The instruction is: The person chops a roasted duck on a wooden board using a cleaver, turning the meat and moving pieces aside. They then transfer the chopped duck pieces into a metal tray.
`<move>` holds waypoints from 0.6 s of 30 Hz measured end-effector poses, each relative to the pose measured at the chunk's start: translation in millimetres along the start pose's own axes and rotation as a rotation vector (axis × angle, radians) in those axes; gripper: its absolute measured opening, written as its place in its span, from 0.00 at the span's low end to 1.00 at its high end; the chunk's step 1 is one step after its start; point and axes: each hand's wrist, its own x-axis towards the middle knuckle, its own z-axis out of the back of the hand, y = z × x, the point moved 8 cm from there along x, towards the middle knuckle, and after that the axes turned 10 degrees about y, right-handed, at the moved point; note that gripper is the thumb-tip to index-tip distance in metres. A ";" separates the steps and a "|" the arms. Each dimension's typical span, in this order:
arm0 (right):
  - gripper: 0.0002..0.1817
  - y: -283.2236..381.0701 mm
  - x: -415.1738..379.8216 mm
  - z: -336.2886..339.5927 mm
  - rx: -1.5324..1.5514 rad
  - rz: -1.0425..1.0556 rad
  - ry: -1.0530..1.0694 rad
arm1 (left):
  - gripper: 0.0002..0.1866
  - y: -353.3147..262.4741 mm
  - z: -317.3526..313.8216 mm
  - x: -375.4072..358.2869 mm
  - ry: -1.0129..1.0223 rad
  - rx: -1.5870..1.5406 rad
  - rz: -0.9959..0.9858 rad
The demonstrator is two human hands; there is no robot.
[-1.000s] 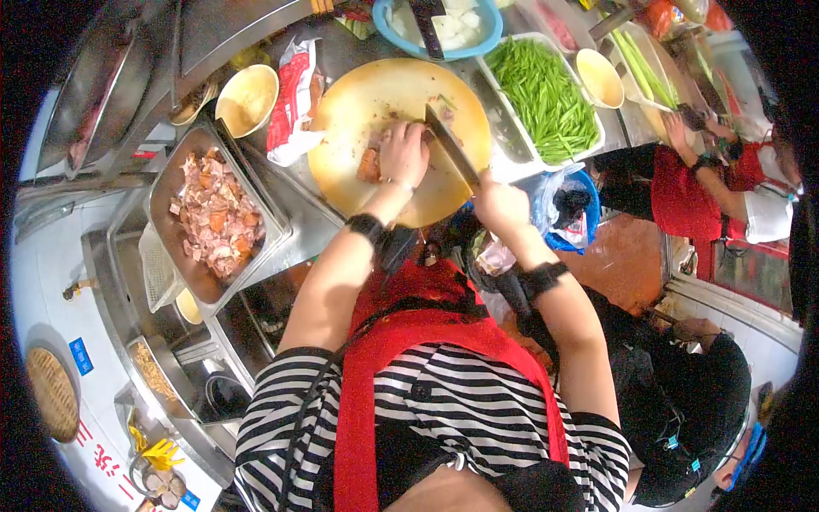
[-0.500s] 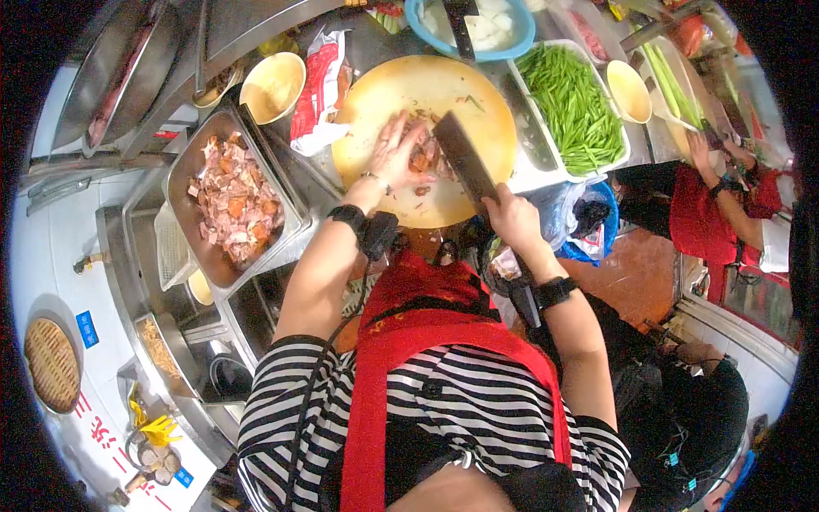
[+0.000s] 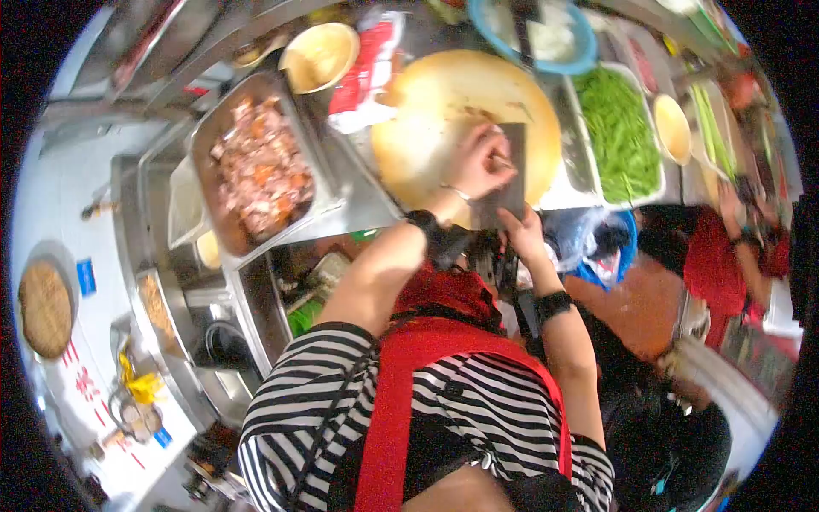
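Head view, from the left edge: a round woven mat (image 3: 44, 309) lies low at the far left beside red lettering, and the steel counter (image 3: 358, 205) runs up and right from it. In the upper left of the middle sits a steel tray (image 3: 223, 229) heaped with chopped meat (image 3: 263, 175), and above it a yellow bowl (image 3: 321, 55) and a red and white packet (image 3: 368, 72). Just right of centre, in the upper half, is the round chopping board (image 3: 426, 128). The left hand (image 3: 479, 162) lies on the cleaver (image 3: 510, 175), fingers bent and pressed close together on the flat of the blade, seemingly holding something down there; motion blur hides what lies under them. The right hand (image 3: 522, 232) is wrapped closed around the cleaver's handle at the board's near edge. The risks, as I judge them: the left fingers sit right by the cutting edge, so a slip or tilt of the blade could cut them; anything carried on the blade could slide off over the gap between board and tray; the board could shift on the wet-looking steel. Further right a white tray of green beans (image 3: 618, 128) and a second yellow bowl (image 3: 672, 128) stand close to the board and could be knocked, and a co-worker's arm (image 3: 735, 224) in a red sleeve works at the right edge, near enough to collide with a wide swing.
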 end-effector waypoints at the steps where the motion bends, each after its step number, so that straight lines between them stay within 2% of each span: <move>1: 0.08 -3.1 2.3 0.3 -0.035 0.074 -0.021 | 0.22 -1.9 3.5 -0.8 -0.050 -0.087 0.045; 2: 0.08 -2.4 1.0 0.4 -0.044 0.066 -0.042 | 0.23 -15.6 16.6 -1.4 -0.062 -0.038 0.000; 3: 0.08 26.0 -11.1 -15.9 0.050 0.018 -0.007 | 0.26 -16.8 27.4 -8.2 -0.161 -0.080 0.033; 6: 0.08 61.0 -13.2 -39.8 -0.031 0.090 0.066 | 0.29 -50.5 90.0 -16.2 -0.297 0.047 0.000; 7: 0.08 85.2 -14.9 -60.4 -0.053 0.127 0.129 | 0.27 -68.5 120.4 -16.5 -0.288 0.066 -0.063; 9: 0.09 126.0 -9.1 -101.8 -0.211 0.211 0.229 | 0.21 -96.0 188.1 -30.2 -0.456 0.175 -0.100; 10: 0.10 157.0 -12.9 -130.0 -0.178 0.364 0.308 | 0.20 -100.5 219.2 -39.2 -0.529 0.249 -0.078; 11: 0.12 170.0 -12.9 -154.1 -0.112 0.212 0.390 | 0.20 -100.7 249.6 -50.0 -0.600 0.323 -0.054; 12: 0.12 181.5 -5.6 -170.0 -0.241 0.289 0.378 | 0.22 -93.9 277.4 -60.1 -0.629 0.439 -0.013; 13: 0.12 184.7 3.0 -175.3 -0.241 0.301 0.386 | 0.24 -81.9 305.1 -69.3 -0.657 0.554 0.029; 15: 0.12 210.9 -4.2 -180.8 -0.767 0.755 0.154 | 0.27 -3.1 350.0 -92.2 -0.666 0.424 0.196; 16: 0.12 199.6 2.7 -168.6 -0.712 0.633 0.143 | 0.29 6.4 356.2 -100.7 -0.566 0.536 0.341; 17: 0.12 198.9 -2.7 -156.9 -0.716 0.629 0.134 | 0.30 16.7 357.2 -105.8 -0.459 0.638 0.479; 18: 0.13 186.0 -1.5 -135.1 -0.625 0.414 0.132 | 0.27 14.2 354.5 -110.5 -0.539 0.791 0.362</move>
